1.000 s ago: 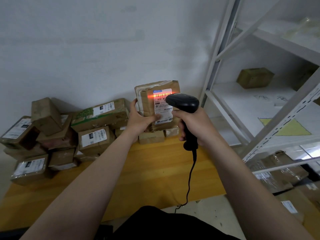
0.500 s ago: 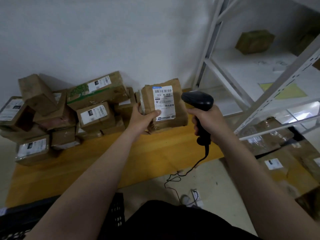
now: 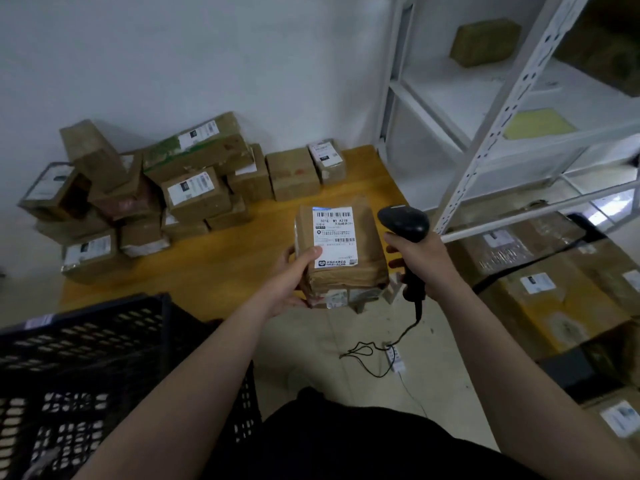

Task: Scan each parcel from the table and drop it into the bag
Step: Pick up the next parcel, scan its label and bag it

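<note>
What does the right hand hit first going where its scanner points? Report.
Probably the parcel the left hand holds; the scanner's nose sits beside its right edge, though depth is unclear.

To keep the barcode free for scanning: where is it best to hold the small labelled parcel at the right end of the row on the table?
Probably the free right end of the small parcel, coming from the right: thumb on the front face, fingers behind. Its label lies on top, and a plain brown box stands close against its left side, leaving no room there.
</note>
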